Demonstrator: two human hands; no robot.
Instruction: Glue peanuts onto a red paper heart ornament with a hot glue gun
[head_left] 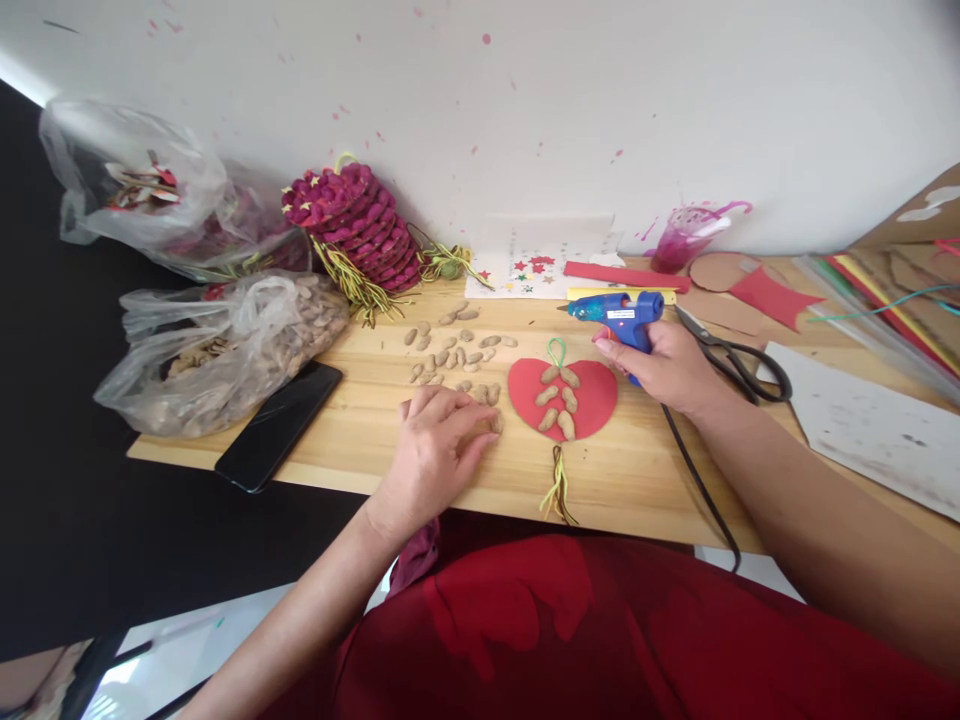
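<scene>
My right hand (667,365) is wrapped round the handle of a blue hot glue gun (619,312), whose nozzle points left above the far edge of a red paper heart (525,385). Peanuts in their shells (568,400) lie on the heart in two columns. At its top is a green loop (556,350), and a yellow and dark yarn tassel (556,490) hangs at its lower tip. Left of the heart, my left hand (439,440) bends over the table with thumb and fingers closed round a peanut (496,424). Loose peanuts (450,355) are scattered just beyond it.
Clear bags, one full of peanuts (300,310), and a black phone (281,425) lie left. Purple stacked crafts (360,225) lean at the wall. Star stickers (536,265) and a stained cup (682,240) stand behind; scissors (739,365) and the gun's black cord (697,480) are right.
</scene>
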